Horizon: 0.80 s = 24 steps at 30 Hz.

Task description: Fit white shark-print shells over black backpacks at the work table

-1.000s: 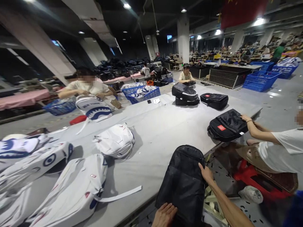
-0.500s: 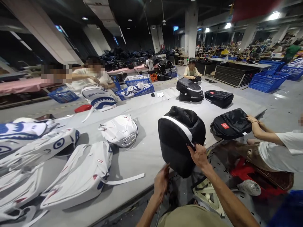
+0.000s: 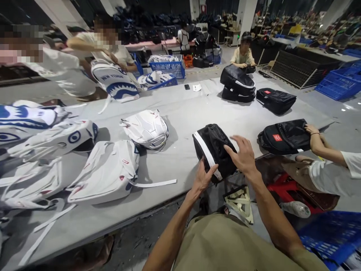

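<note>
In the head view, a black backpack (image 3: 218, 145) sits tilted at the near edge of the pale table (image 3: 183, 158), right in front of me. My left hand (image 3: 203, 177) grips its lower end, thumb across the white strip (image 3: 205, 150). My right hand (image 3: 244, 156) is spread and loose at its far side; whether it touches, I can't tell. I judge this as mid-handling, the next move calling for a steady left hold while the right fingers close on fabric.
</note>
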Each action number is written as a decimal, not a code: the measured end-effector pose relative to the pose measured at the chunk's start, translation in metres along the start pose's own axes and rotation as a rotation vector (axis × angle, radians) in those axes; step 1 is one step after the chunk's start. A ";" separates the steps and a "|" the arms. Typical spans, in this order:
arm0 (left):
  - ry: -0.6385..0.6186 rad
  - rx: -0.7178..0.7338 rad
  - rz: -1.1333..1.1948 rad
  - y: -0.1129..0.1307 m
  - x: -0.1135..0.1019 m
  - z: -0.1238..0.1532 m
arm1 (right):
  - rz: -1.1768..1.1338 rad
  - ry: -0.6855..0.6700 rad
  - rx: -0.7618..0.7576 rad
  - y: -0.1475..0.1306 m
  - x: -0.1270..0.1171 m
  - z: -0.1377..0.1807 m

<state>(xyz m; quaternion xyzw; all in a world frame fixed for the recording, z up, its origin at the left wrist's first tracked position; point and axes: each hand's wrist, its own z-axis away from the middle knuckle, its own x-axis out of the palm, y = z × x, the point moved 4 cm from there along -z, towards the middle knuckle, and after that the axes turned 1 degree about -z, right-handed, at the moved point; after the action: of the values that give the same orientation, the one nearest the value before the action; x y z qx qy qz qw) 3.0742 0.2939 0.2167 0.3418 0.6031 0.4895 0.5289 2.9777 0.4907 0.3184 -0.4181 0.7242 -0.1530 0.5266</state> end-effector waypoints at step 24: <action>0.468 0.183 -0.590 0.014 -0.054 -0.032 | 0.485 -0.405 0.238 -0.036 0.052 -0.028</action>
<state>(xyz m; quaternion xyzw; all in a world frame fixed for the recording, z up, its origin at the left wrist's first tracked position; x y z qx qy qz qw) 3.0524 0.2399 0.2457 0.0786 0.8211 0.3254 0.4624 2.9639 0.4235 0.3204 -0.1911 0.6603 -0.0206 0.7260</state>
